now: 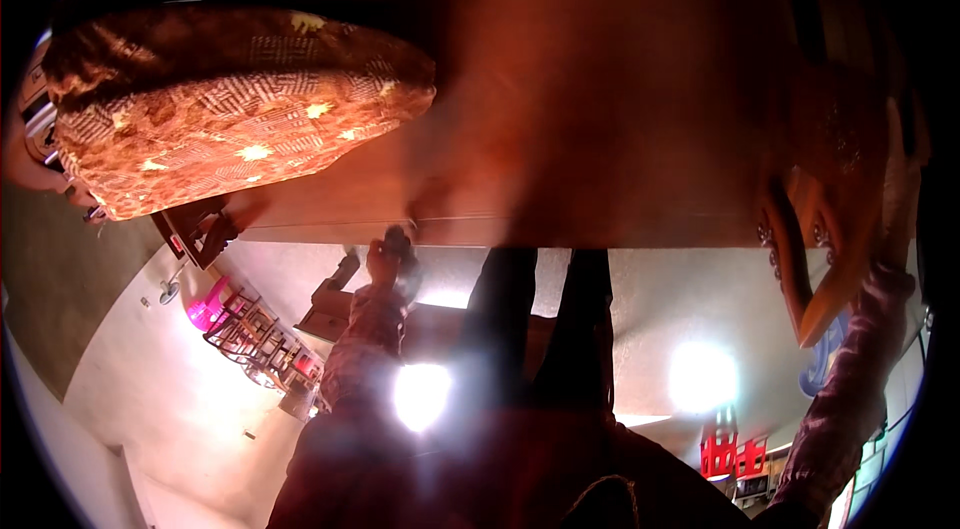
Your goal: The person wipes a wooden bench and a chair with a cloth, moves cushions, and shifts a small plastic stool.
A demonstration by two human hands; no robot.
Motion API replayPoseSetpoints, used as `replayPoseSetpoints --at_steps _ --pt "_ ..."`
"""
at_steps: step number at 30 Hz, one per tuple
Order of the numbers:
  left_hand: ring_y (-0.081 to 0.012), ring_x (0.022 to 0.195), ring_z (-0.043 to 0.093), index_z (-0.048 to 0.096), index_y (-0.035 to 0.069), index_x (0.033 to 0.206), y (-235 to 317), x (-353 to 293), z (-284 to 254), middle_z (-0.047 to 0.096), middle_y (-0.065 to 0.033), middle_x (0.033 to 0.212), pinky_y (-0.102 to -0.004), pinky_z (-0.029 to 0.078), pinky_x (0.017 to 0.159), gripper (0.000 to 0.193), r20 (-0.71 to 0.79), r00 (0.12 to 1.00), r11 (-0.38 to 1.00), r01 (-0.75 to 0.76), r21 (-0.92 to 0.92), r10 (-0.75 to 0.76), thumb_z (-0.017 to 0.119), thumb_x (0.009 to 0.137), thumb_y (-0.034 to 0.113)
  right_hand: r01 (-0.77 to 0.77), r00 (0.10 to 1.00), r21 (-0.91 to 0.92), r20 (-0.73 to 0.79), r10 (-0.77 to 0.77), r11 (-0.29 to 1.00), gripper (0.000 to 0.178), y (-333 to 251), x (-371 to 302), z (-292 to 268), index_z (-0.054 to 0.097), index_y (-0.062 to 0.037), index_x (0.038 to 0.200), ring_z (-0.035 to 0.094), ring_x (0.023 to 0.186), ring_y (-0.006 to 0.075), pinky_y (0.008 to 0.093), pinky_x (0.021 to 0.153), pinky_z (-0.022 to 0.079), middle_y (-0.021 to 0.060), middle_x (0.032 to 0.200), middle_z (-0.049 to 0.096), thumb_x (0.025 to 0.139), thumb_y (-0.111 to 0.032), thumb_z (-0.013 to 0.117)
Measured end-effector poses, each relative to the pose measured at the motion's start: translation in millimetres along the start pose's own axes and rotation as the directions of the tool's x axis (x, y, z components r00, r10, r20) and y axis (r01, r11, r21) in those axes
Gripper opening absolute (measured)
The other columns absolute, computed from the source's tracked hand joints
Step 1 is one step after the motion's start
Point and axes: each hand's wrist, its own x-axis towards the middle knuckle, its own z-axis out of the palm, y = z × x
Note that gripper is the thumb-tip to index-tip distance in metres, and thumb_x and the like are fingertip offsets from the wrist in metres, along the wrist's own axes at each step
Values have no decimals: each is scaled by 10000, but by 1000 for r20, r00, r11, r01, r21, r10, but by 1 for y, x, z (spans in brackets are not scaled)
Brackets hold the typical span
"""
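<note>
**Small dark-grey bunched item (403,251) in left hand (380,264), by front edge of broad, glossy red-brown wooden bench (600,109)**

Nearest, dark clothing over the trunk (450,489), with a reddish checked long sleeve (362,354) on each arm. In the left hand, fingers drawn in narrow about the dark-grey item, with its bulk along their right side and at the tips, toward the legs. Too blurred to tell exact shape or material. At far right, dim right hand (900,214) beside a curved, carved brown wooden armrest (820,294); cannot tell whether with fingers wide or curled, nor whether touching wood.

Past the hands, on the bench's left part, a large orange-brown patterned fabric cushion with yellow star-like blotches (250,119). Below, two dark-trousered legs (572,329), pale grey floor (650,304) and a brown boxlike object (330,314) near the left forearm. By the right sleeve, a blue rounded object (822,364).

Farthest, dark-framed chairs (245,339) beside a bright pink object (208,309); at lower right, red stool-like frames (718,454).
</note>
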Motion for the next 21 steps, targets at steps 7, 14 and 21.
replayPoseSetpoints --at_steps 7,14,21 --pt "-219 738 575 544 52 925 153 102 140 616 -90 819 -345 483 605 239 -458 822 856 -471 -215 337 605 698 94 101 989 56 99 -107 993 721 45 -8 18 185 -183 1450 365 1238 262 346 1016 340 132 1449 266 892 -637 233" --pt "-351 898 579 552 38 1040 399 74 188 598 -168 986 -373 475 723 368 -141 761 686 -636 -354 633 585 673 32 267 963 -32 -25 -268 963 665 30 10 19 106 -193 1459 473 1191 240 331 993 394 146 1434 294 927 -570 238" --pt "-287 782 568 562 73 1047 408 80 157 599 -111 905 -341 479 683 281 -190 556 508 -824 -251 809 578 785 171 230 966 -756 104 -235 612 466 22 0 7 121 -228 1455 241 1353 292 429 1113 229 152 1484 173 1000 -235 224"
